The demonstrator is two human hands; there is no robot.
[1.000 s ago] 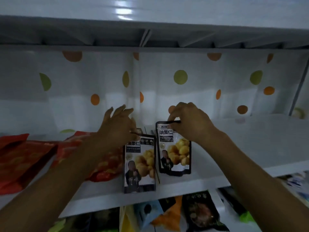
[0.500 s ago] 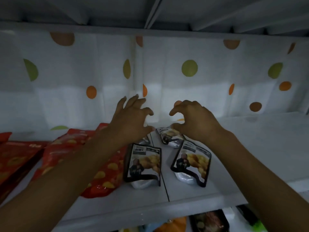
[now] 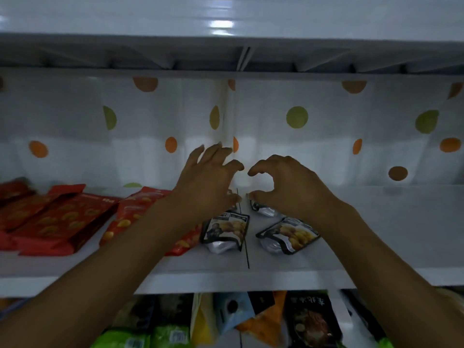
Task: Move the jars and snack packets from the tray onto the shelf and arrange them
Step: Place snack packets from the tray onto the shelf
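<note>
Two black snack packets with yellow chestnuts lie flat on the white shelf [image 3: 376,247]: the left packet [image 3: 226,229] and the right packet [image 3: 288,234]. Behind them a third packet [image 3: 263,210] shows its silver base under my right hand [image 3: 283,182]. My left hand [image 3: 208,177] hovers beside it with spread, half-bent fingers and hides whatever lies beneath. My right hand's fingers arch in a C shape. Neither hand grips anything. No jar or tray is in view.
Red snack packets [image 3: 57,217] lie in a row at the shelf's left, one red packet [image 3: 135,212] under my left forearm. A dotted white curtain [image 3: 296,116] backs the shelf. Below, the lower shelf holds a dark packet [image 3: 311,320], an orange packet [image 3: 266,320] and green packets [image 3: 140,337].
A second ago both hands pinched the tops of two upright chestnut packets. Those packets now lie flat, and both hands have let go and lifted a little toward the back.
</note>
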